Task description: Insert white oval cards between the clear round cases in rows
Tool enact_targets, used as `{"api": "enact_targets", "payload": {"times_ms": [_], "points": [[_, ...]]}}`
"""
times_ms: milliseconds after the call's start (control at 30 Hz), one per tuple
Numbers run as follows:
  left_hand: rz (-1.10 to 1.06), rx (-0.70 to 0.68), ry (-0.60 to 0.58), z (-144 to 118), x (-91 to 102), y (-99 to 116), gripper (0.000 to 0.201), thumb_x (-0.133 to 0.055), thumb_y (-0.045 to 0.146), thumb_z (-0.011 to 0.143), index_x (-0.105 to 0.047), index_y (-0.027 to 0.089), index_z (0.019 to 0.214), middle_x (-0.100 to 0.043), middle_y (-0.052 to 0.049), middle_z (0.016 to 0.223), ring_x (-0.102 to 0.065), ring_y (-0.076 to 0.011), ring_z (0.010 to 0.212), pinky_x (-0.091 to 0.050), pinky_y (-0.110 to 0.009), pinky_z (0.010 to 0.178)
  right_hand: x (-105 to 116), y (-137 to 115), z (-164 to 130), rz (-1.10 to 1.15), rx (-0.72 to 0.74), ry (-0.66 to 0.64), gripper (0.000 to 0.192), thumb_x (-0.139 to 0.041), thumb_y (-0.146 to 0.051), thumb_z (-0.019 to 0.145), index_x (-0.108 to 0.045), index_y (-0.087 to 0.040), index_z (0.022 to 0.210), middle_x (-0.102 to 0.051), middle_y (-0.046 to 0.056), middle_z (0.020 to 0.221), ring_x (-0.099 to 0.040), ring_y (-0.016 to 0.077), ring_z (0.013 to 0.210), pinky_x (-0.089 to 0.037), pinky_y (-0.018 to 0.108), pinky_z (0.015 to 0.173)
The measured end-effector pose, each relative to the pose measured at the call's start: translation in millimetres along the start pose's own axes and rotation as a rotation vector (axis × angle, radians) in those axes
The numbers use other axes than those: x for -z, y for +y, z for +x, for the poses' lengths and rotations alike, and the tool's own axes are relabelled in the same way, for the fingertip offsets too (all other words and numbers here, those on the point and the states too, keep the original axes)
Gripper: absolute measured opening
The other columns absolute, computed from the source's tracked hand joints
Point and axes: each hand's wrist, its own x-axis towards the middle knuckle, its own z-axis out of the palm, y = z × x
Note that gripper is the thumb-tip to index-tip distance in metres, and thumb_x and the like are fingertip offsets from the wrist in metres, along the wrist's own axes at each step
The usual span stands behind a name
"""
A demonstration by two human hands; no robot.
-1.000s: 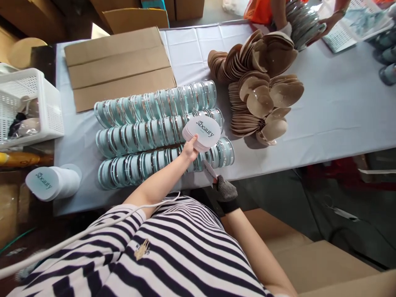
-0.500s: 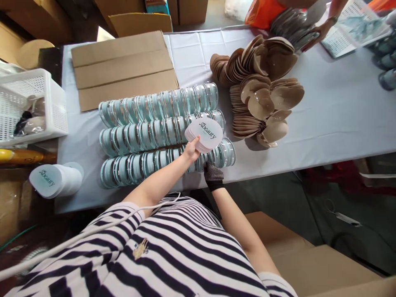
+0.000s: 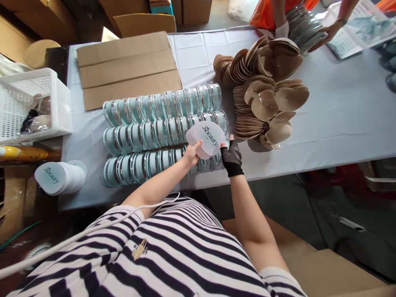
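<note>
Head view: a stack of white heart-shaped cards [image 3: 206, 138], printed "Beauty" on the top face, is held above the near edge of the surface [image 3: 340, 107]. The left hand [image 3: 191, 154] is closed on the stack's lower left edge, thumb on top, so that the printed face is kept turned upward and readable. The right hand [image 3: 231, 154], covered by a dark fingerless glove, is set against the stack's right edge; its grip is seen half spread, fingertips at the card edge, apparently to steady or square the stack, though whether a card is pinched cannot be told. Directly beneath, three rows of clear round cases with pale blue inserts [image 3: 163, 136] are laid on edge, overlapped like tiles, which keeps them compact and countable. To the right, tan heart-shaped pads [image 3: 269, 99] are fanned in heaps. A flattened cardboard sheet [image 3: 126, 68] is laid behind the rows. A second card stack [image 3: 58, 177] is placed at the left corner, beside a white basket [image 3: 34, 105]. At the far edge, another person's hands [image 3: 328, 31] are seen on a similar stack of cases.
</note>
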Motion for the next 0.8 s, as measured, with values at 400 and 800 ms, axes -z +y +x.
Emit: {"api": "enact_targets", "payload": {"times_ms": [400, 800], "points": [[0.118, -0.001, -0.016, -15, 28.3, 28, 0.041, -0.084, 0.023, 0.069, -0.069, 0.017, 0.107, -0.076, -0.008, 0.106, -0.066, -0.0279, 0.112, -0.048, -0.045, 0.104, -16, -22, -53, 0.252, -0.183, 0.186, 0.055, -0.054, -0.048, 0.084, -0.056, -0.013, 0.126, -0.064, 0.017, 0.119, -0.062, 0.0267, 0.108, -0.051, 0.041, 0.093], [0.316, -0.086, -0.171, -63, 32.5, 9, 0.047, -0.092, 0.038, 0.054, -0.076, 0.016, 0.092, -0.077, -0.010, 0.101, -0.067, -0.0312, 0.107, -0.048, -0.044, 0.099, -42, 7, -71, 0.282, -0.320, 0.166, 0.060, -0.038, -0.046, 0.090, -0.044, -0.019, 0.143, -0.057, 0.013, 0.130, -0.055, 0.0245, 0.119, -0.048, 0.043, 0.098]]}}
